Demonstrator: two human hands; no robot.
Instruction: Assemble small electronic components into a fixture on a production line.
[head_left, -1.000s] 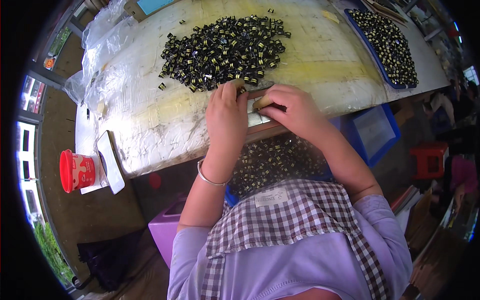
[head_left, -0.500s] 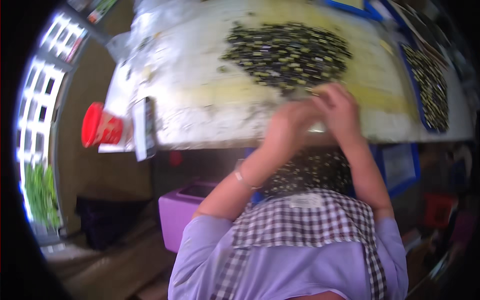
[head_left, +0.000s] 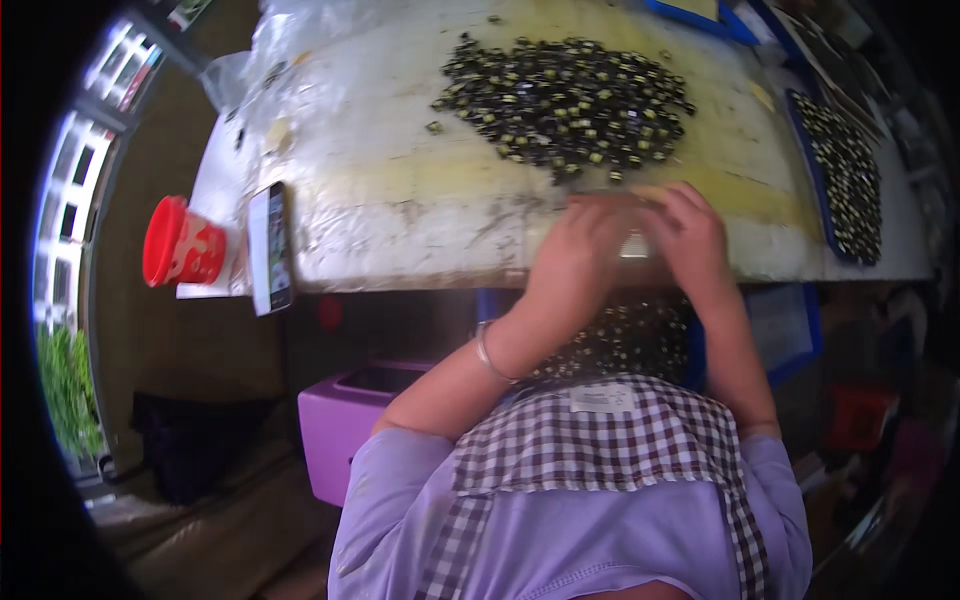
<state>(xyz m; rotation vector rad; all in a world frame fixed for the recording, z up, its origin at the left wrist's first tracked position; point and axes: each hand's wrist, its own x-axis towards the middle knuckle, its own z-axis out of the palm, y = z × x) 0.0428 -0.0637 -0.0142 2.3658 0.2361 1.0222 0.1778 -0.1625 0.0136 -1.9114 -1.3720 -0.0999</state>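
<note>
Near the table's front edge, my left hand [head_left: 580, 250] and my right hand [head_left: 692, 245] meet. The left fingers are smeared by motion. The right fingers are bent and closed at the tips; what they hold is too small or blurred to make out. Just beyond the fingertips lies a loose pile of small black parts with yellowish square faces [head_left: 575, 105]. Below my hands, in front of my checked apron, is a blue-edged tray [head_left: 697, 350] with many similar dark parts [head_left: 630, 340], partly covered by my left forearm.
A phone [head_left: 270, 248] and a red cup [head_left: 185, 243] are at the left end of the worn white table [head_left: 400, 215]. A blue tray [head_left: 822, 215] of similar parts lies at the right. Below stands a purple box [head_left: 335, 440]; clear plastic [head_left: 300, 40] covers the far left.
The whole scene has shifted slightly left and is sharper. My hands stay together at the near side of the pile, with the left fingers now reaching farther forward beside the right ones.
</note>
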